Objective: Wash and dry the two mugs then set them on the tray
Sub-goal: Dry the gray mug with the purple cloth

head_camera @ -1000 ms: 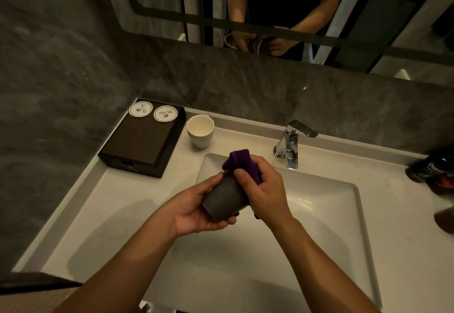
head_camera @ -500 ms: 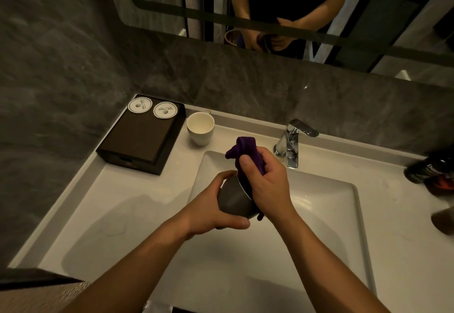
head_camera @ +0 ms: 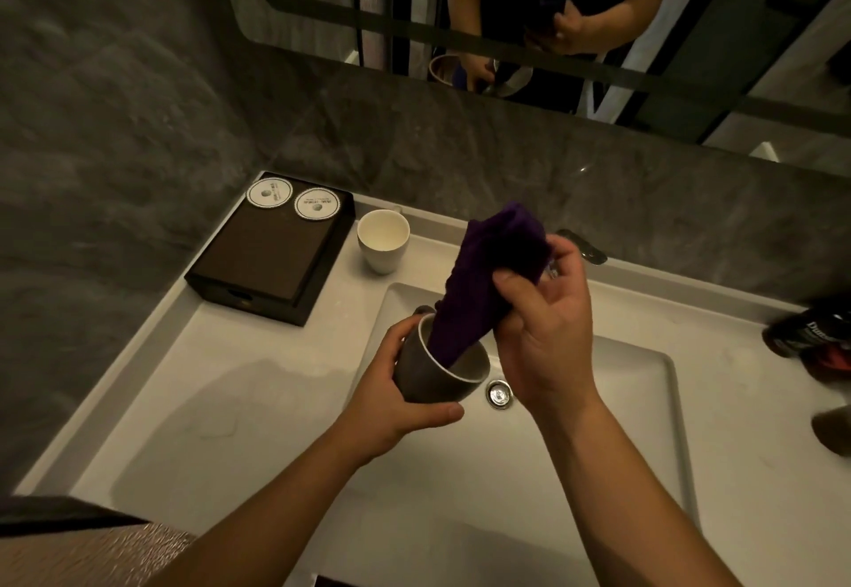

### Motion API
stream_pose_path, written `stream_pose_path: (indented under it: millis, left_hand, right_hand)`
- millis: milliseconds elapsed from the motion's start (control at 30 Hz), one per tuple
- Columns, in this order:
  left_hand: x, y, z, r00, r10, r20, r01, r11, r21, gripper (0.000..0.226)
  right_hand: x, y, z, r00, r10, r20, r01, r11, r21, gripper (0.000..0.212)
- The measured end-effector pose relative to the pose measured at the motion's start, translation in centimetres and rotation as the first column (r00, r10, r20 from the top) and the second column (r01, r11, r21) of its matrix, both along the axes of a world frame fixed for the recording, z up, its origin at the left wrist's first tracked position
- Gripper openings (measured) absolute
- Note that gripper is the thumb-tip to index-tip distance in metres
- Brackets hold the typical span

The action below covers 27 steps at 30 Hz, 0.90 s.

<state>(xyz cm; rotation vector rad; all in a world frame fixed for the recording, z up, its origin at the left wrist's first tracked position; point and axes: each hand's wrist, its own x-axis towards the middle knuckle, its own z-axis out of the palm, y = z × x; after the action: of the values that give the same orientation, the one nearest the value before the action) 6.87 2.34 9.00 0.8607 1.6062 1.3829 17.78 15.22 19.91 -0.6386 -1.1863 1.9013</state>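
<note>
My left hand (head_camera: pixel 391 395) grips a dark grey mug (head_camera: pixel 430 377) with a white inside, tilted over the sink basin (head_camera: pixel 598 425). My right hand (head_camera: pixel 543 333) holds a purple cloth (head_camera: pixel 483 282), whose lower end hangs down inside the mug. A second mug (head_camera: pixel 383 240), white, stands upright on the counter next to the dark brown tray (head_camera: pixel 269 259) at the back left. Two round white coasters (head_camera: pixel 292 199) lie on the tray's far end.
The faucet (head_camera: pixel 582 248) shows partly behind my right hand. The drain (head_camera: pixel 498 393) lies under the mug. Dark bottles (head_camera: pixel 815 333) lie on the counter at the right edge. A mirror (head_camera: pixel 552 34) hangs above the grey stone wall.
My right hand has lifted up and to the right, drawing the cloth partly out of the mug. The mug has tipped so its opening now faces up.
</note>
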Motion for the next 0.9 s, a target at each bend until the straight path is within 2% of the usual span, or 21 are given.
stream_pose_path:
  millis: [167, 233, 300, 400, 500, 567, 633, 700, 733, 833, 900]
  left_hand:
    - [-0.8, 0.4, -0.1, 0.997, 0.077, -0.006, -0.077, 0.996, 0.047, 0.099]
    - [-1.3, 0.5, -0.1, 0.996, 0.082, -0.018, -0.081, 0.996, 0.048, 0.100]
    - [-1.7, 0.5, 0.0, 0.997, 0.060, -0.058, -0.058, 0.998, 0.034, 0.101]
    - [-1.8, 0.7, 0.0, 0.992, 0.032, -0.123, -0.033, 0.999, -0.006, 0.102]
    - [-1.7, 0.8, -0.2, 0.980, 0.032, -0.198, -0.045, 0.997, -0.061, 0.105]
    - [-1.6, 0.9, -0.2, 0.974, 0.042, -0.222, -0.058, 0.996, -0.069, 0.108]
    - [-1.5, 0.9, -0.2, 0.974, 0.045, -0.221, -0.062, 0.996, -0.068, 0.118]
    - [-1.6, 0.9, -0.1, 0.975, 0.031, -0.221, -0.053, 0.994, -0.092, 0.130]
    - [-1.6, 0.9, 0.0, 0.973, 0.020, -0.229, -0.049, 0.991, -0.122, 0.136]
    - [-1.6, 1.0, 0.1, 0.951, -0.013, -0.308, -0.059, 0.973, -0.225, 0.146]
    - [-1.6, 1.1, 0.4, 0.933, -0.035, -0.359, -0.063, 0.965, -0.256, 0.147]
  right_hand:
    - [0.5, -0.5, -2.3, 0.945, -0.063, 0.320, -0.011, 0.975, 0.224, 0.030]
    - [0.6, -0.4, -3.0, 0.869, -0.080, 0.488, -0.107, 0.934, 0.342, 0.028]
    - [0.6, -0.5, -3.2, 0.795, -0.027, 0.606, -0.248, 0.897, 0.365, 0.022]
    - [0.5, -0.4, -3.1, 0.749, 0.040, 0.661, -0.353, 0.869, 0.348, 0.009]
    - [0.1, -0.5, -2.8, 0.718, 0.062, 0.693, -0.391, 0.860, 0.328, 0.022]
    - [0.0, -0.7, -3.0, 0.712, 0.044, 0.701, -0.367, 0.875, 0.317, 0.017]
    - [0.0, -0.9, -3.3, 0.726, 0.083, 0.682, -0.336, 0.909, 0.247, 0.010]
    - [0.2, -1.0, -3.4, 0.726, 0.150, 0.672, -0.355, 0.917, 0.179, 0.025]
    - [0.2, -1.0, -3.3, 0.714, 0.170, 0.679, -0.378, 0.910, 0.170, 0.025]
    - [0.4, -1.0, -3.2, 0.663, 0.189, 0.724, -0.461, 0.866, 0.196, 0.008]
    - [0.5, -0.9, -3.2, 0.648, 0.208, 0.732, -0.481, 0.858, 0.182, 0.013]
